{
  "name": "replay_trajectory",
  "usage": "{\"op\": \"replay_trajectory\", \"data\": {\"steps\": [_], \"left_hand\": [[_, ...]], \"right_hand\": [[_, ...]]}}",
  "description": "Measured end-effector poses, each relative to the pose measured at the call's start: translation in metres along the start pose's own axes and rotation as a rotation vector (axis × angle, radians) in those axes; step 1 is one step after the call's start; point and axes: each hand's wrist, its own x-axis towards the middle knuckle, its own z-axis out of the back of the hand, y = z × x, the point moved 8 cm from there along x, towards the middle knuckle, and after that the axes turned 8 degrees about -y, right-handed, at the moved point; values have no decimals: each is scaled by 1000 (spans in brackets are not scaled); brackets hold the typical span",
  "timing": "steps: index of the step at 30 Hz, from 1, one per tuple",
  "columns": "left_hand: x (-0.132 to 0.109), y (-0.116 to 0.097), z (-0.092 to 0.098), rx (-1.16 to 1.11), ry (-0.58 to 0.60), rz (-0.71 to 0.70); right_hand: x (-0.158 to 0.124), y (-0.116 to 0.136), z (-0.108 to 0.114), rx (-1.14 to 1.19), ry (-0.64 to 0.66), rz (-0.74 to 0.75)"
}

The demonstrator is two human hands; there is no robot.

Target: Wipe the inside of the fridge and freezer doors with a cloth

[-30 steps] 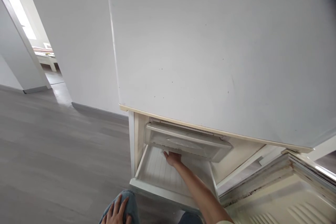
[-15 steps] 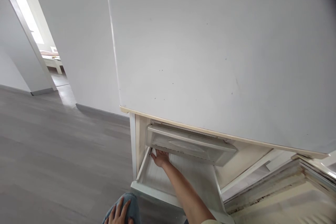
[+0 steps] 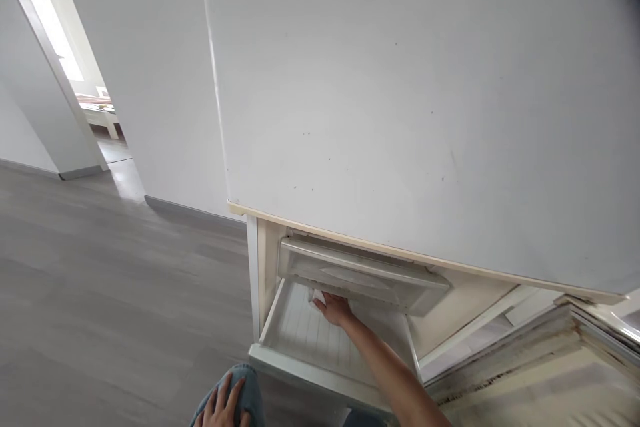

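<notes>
A pale pulled-out drawer (image 3: 295, 333) with a ribbed floor sits low in an appliance that looks like a fridge. My right hand (image 3: 336, 309) reaches into it, near the back, with its fingers closed on a small white cloth (image 3: 318, 295) or tissue. The hand partly covers the cloth, so its exact kind is hard to tell. Just above the wrist is the front of a closed upper drawer (image 3: 360, 273). My left hand (image 3: 223, 408) lies with its fingers apart on my denim-covered knee (image 3: 254, 393), holding nothing.
A large white panel (image 3: 340, 93) rises above the drawers, its lower edge overhanging them. On the right an open door (image 3: 540, 373) shows a dark-stained seal. Grey wood-look floor (image 3: 125, 307) spreads left towards a doorway.
My right hand has moved right along the back of the drawer with the white cloth. My left hand stays on my knee.
</notes>
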Motion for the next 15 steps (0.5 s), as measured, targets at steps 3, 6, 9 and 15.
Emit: {"op": "replay_trajectory", "data": {"steps": [3, 6, 9, 15], "left_hand": [[1, 1, -2, 9, -56, -3], [0, 0, 2, 5, -85, -10], [-2, -3, 4, -3, -46, -17], [-3, -2, 8, -27, -69, -19]], "right_hand": [[-11, -27, 6, -25, -19, -47], [-22, -54, 8, -75, -18, -117], [-34, -80, 9, -123, -39, -184], [-57, -114, 10, -195, -19, -327]]}}
